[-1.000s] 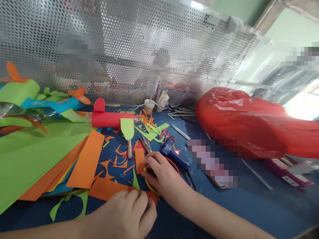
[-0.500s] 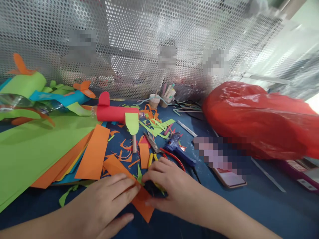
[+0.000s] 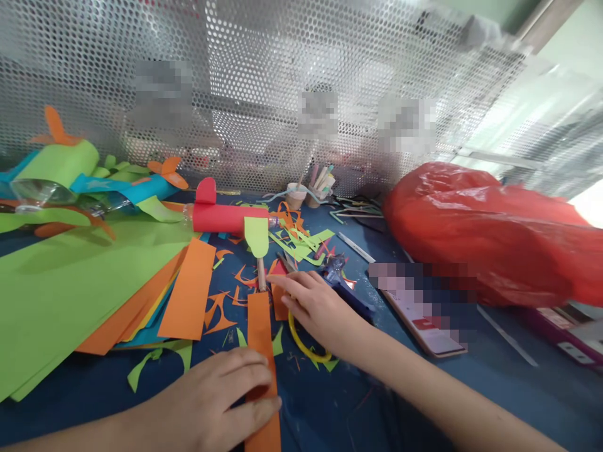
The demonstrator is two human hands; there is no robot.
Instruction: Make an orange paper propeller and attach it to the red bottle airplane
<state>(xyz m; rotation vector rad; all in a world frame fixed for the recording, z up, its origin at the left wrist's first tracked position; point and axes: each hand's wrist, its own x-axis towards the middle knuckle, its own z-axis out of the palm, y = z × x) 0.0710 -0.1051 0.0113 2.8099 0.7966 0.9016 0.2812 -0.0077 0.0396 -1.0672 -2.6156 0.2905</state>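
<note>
My left hand (image 3: pixel 230 392) presses on an orange paper strip (image 3: pixel 259 320), its fingers and thumb over the lower part. The strip lies lengthwise away from me, its far end close to a wooden stick (image 3: pixel 261 275). That stick juts from a green paper piece (image 3: pixel 256 235) on a red paper-wrapped bottle (image 3: pixel 219 218). My right hand (image 3: pixel 313 307) reaches over the table with its index finger stretched out, the tip beside the stick; whether it touches cannot be seen. Under this hand are scissors (image 3: pixel 288 261), partly hidden, and a yellow loop (image 3: pixel 306 351).
Stacked coloured paper (image 3: pixel 94 289) lies left, below paper-covered bottles (image 3: pixel 61 166). A blue glue gun (image 3: pixel 351 295), a phone (image 3: pixel 414 314) and a red plastic bag (image 3: pixel 490 232) are to the right. Paper scraps (image 3: pixel 296 242) and cups of markers (image 3: pixel 320 188) sit farther back, before a perforated metal screen (image 3: pixel 264 81).
The orange strip has turned from slanted to nearly straight, in line with the stick. My right hand has left the strip and moved forward toward the stick.
</note>
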